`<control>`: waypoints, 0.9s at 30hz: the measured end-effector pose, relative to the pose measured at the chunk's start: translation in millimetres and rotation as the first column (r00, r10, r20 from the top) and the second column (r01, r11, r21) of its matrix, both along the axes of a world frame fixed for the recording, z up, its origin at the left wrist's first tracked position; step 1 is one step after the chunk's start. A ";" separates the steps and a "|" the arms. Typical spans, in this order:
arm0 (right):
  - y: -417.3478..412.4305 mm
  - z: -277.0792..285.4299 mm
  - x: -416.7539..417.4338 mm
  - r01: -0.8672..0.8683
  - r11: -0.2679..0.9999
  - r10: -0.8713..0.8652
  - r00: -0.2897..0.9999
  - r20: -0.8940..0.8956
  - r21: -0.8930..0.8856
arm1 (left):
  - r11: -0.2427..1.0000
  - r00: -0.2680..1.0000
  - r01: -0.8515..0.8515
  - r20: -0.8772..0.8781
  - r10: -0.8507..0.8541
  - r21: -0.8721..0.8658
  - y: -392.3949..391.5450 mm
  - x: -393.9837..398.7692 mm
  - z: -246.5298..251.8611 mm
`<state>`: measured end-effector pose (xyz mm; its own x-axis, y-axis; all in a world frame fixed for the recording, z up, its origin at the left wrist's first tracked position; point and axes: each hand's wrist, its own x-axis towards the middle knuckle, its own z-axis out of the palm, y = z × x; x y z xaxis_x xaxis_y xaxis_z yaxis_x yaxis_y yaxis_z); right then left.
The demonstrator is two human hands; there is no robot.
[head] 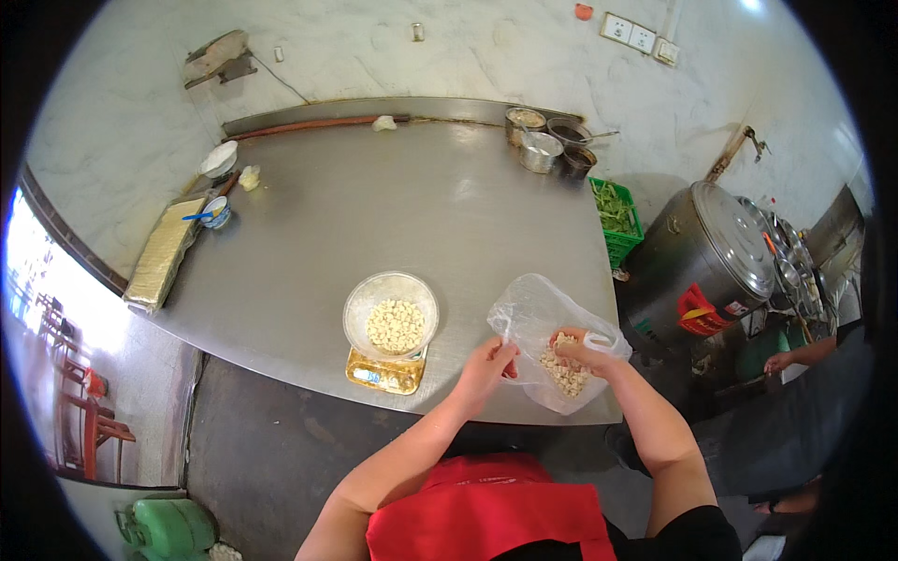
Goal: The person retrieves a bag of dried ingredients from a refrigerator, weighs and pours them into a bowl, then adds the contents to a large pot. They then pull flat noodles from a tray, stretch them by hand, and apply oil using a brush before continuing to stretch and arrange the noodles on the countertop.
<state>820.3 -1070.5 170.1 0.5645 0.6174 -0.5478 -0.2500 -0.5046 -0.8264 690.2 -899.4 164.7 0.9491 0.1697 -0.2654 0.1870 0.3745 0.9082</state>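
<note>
My left hand (490,366) pinches the rim of a clear plastic bag (523,305) at the table's front right. Inside the bag's mouth, my right hand (586,353) curls around some small pale pieces (570,379), perhaps beans or nuts; its fingertips are partly hidden. More of these pieces lie in the bottom of the bag. To the left of my hands, a clear round bowl (356,308) holds a layer of similar pale pieces (395,325). The bowl rests on a gold digital kitchen scale (396,376) with a lit display.
Metal pots (540,153) of seasonings stand at the back right of the steel table (421,210). Beyond its right edge are a green crate (621,242) of leaves and a large steel drum (673,259). Another person's hand (777,362) shows at right. A wrapped slab (167,249) lies far left.
</note>
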 end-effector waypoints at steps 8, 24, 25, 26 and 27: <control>7.6 60.7 -8.7 0.018 0.967 0.050 0.964 -0.261 0.253 | 0.992 0.998 -0.052 -0.039 0.048 -0.111 3.9 5.7 -16.9; 279.5 0.9 -45.3 -0.569 0.788 0.611 0.672 0.418 -0.237 | 0.991 0.988 -0.092 -0.130 0.078 -0.100 17.4 -22.2 -32.1; 287.8 -3.8 -41.1 -0.623 0.730 0.668 0.563 0.486 -0.282 | 0.990 0.989 -0.095 -0.124 0.082 -0.104 18.3 -23.3 -31.9; 291.8 -8.7 -37.8 -0.664 0.671 0.710 0.446 0.544 -0.331 | 0.990 0.990 -0.095 -0.117 0.082 -0.109 18.4 -24.0 -31.7; 293.8 -10.9 -38.3 -0.674 0.674 0.693 0.434 0.576 -0.303 | 0.989 0.990 -0.097 -0.109 0.085 -0.112 19.6 -24.2 -31.6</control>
<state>782.0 -776.7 159.1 0.1565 0.9478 -0.2779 0.7260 -0.3011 -0.6183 666.0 -879.8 133.1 0.8976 0.2165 -0.3841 0.2376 0.4963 0.8350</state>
